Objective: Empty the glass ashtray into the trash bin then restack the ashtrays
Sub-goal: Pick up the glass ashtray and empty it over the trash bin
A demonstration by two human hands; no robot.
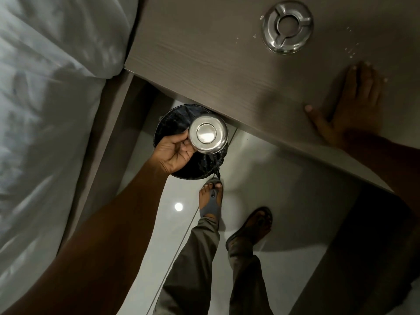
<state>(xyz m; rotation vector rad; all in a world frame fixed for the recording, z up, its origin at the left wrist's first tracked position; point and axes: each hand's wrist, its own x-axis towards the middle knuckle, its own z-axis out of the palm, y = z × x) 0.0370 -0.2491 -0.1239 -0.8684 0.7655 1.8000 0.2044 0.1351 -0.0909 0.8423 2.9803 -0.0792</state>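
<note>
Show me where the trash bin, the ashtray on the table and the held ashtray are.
trash bin (168, 123), head view, on its black liner.
ashtray on the table (288, 27), head view, on its rim.
held ashtray (208, 134), head view, on its upturned base.

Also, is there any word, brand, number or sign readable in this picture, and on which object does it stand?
None: no readable text anywhere.
Upturned ashtray held in the left hand over the trash bin: plain, shiny base, no marking.
Ashtray on the table: no marking.
Table, right hand flat on it: only wood grain and white specks.

Table edge (227, 105) overhangs bin (172, 123) — partly.
</note>
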